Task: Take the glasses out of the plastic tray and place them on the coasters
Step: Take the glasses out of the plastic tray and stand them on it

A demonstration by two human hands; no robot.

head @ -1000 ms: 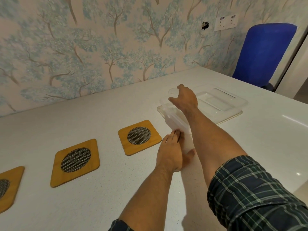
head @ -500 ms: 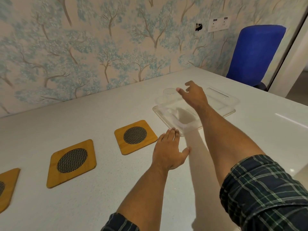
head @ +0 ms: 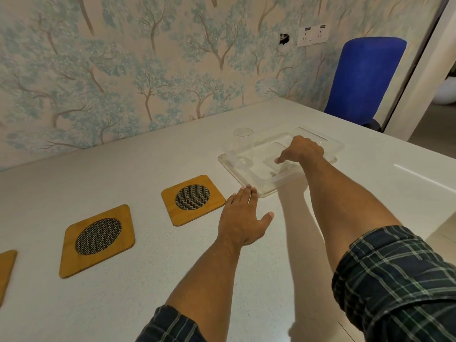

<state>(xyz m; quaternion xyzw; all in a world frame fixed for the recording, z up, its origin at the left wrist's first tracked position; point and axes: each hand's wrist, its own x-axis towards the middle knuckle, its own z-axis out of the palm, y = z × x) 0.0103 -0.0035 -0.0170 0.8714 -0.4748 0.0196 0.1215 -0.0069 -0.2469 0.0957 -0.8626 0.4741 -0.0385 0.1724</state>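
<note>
Your right hand (head: 302,150) is reaching into the plastic tray (head: 249,177) at centre right, fingers (head: 283,157) curled loosely downward, gripping nothing. Your left hand (head: 243,222) is lying flat on the counter (head: 148,156), fingers together beside the tray's near corner. One glass (head: 243,143) is standing upright at the tray's far-left end. Three coasters, the nearest (head: 193,199), are lying at lower left.

1. Under the right hand (head: 302,151), the tray (head: 261,185) is clear, glossy plastic.
2. Beyond it, the glass (head: 243,141) is transparent and smooth.
3. Left of the left hand (head: 243,218), the coaster (head: 193,199) is matt wood with dark woven mesh.
4. The table (head: 148,267) is smooth and faintly speckled.
</note>
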